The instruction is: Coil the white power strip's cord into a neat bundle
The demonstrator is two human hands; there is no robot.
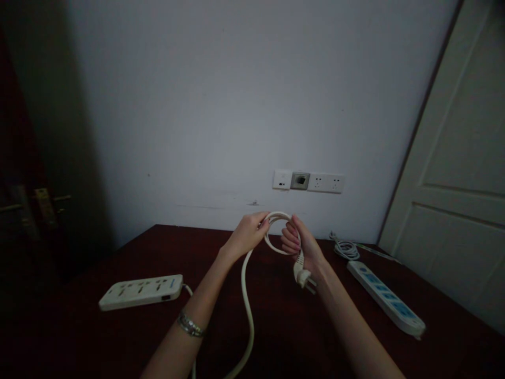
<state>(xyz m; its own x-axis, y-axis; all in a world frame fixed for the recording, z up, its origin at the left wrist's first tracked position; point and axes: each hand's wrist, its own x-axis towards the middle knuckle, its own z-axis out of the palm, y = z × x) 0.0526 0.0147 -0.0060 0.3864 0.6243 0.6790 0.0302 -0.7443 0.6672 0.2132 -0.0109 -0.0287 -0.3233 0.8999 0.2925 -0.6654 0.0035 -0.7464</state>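
At lower right, a blue-socketed power strip [386, 300] is lying on the tabletop [136, 252], its coiled cord [347, 249] resting behind it. Right of centre, wall sockets [325, 183] are showing; a panelled door [465, 152] is filling the right edge.

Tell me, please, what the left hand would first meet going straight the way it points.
Past the coiled white cable it grips, the left hand would probably meet the right hand, though depth is uncertain.

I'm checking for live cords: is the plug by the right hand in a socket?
Out: the plug hangs by the right hand, its bare prongs showing.
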